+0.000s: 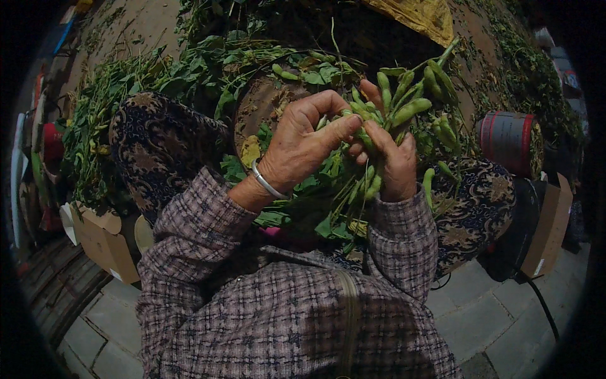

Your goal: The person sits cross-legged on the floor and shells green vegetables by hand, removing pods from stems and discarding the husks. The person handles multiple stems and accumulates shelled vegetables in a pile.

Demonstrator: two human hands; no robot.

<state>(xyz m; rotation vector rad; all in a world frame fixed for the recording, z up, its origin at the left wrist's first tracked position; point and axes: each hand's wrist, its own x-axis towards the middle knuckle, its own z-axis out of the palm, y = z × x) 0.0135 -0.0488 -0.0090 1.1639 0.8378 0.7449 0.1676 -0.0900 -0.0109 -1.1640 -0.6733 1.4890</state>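
Observation:
A bunch of green soybean pods [402, 97] on stems is held up before my chest. My right hand [395, 158] is closed around its stems, with more pods hanging below the fingers. My left hand [307, 137], with a silver bangle [265, 180] at the wrist, reaches across to the bunch; its thumb and fingertips pinch a pod there. Beneath the hands lies a round, brown, soil-dusted surface [255, 106] with a loose pod [284, 72], green leaves and a yellow leaf [250, 150] on it.
Cut soybean plants [109, 90] are heaped on the left and ahead. A grey and red cylindrical container [506, 139] lies right of my knee. Cardboard boxes [102, 241] stand on both sides, over paving slabs [473, 308]. A yellow sack [421, 19] is at the top.

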